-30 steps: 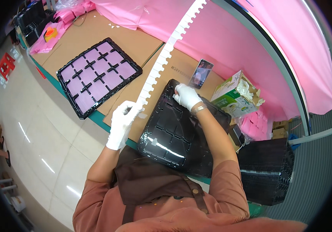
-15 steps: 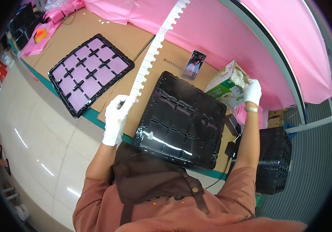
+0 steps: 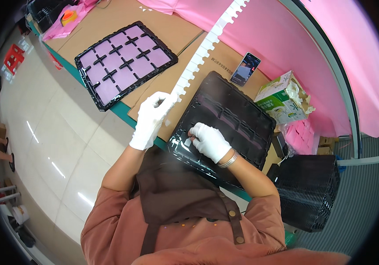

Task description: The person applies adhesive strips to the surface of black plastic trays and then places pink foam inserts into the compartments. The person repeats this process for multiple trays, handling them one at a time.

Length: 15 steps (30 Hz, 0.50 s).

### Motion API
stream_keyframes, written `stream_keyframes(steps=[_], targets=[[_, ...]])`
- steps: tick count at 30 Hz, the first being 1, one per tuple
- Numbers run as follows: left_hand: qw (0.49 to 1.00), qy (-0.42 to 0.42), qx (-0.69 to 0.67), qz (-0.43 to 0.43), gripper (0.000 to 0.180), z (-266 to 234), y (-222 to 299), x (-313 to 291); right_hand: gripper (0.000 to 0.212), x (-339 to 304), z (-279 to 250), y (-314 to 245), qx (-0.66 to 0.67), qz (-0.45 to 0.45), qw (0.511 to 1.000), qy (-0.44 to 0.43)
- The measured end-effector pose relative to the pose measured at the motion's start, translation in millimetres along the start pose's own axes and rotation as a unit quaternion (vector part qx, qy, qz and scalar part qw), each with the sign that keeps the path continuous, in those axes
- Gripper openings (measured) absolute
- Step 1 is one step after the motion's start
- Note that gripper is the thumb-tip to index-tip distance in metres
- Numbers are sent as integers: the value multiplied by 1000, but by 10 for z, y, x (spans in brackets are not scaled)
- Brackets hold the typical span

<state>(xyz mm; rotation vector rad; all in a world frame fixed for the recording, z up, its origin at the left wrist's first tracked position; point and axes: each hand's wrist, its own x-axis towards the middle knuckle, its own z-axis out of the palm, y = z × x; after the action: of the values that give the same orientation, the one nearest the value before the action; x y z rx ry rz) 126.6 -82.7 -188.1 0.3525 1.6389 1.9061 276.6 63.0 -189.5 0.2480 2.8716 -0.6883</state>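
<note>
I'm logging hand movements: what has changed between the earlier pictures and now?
The right hand went from the far corner of the black tray rightward to the green-and-white carton, then back left to the tray's near-left part, fingertips at a small pale patch; whether it grips that is unclear. The left hand still holds the notched white strip.

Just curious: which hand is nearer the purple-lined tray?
Left. The left hand is to the lower right of the purple-lined tray; the right hand is farther, over another black tray.

Two hands [image 3: 150,121] [image 3: 211,142]; one strip [image 3: 206,48]
</note>
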Motion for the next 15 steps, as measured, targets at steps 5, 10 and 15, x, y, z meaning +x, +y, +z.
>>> stream_keyframes(steps=[5,10,15], targets=[[1000,3,11,-19,17,8,1,-4,15,15,29,-108,-83,-16,996,2],[1000,-8,3,1,18,7,-57,15,18,-11,151,-48,-52,-17,997,52],[1000,-14,1,0,18,42,-34,-29,19,10,123,-64,-70,-34,997,24]])
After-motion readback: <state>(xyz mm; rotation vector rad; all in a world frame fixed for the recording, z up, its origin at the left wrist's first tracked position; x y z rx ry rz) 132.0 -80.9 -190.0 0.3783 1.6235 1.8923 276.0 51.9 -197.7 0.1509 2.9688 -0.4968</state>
